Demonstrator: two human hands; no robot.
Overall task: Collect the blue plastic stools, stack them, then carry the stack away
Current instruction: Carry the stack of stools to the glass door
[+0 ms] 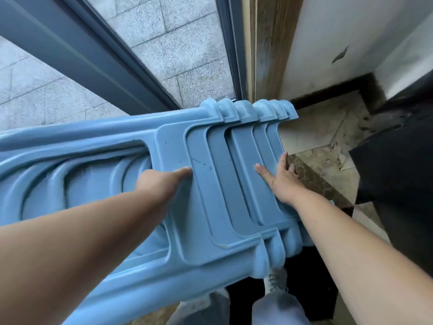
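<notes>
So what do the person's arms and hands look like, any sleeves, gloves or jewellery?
Both forearms are bare right up to the frame edge, with no sleeves in view. The left hand and right hand wear no gloves, and no rings, watch or bracelets show. The visible nails look short and unpainted.

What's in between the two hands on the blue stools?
In the head view, only blue ribs of the stool stack lie between the left hand and right hand.
</notes>
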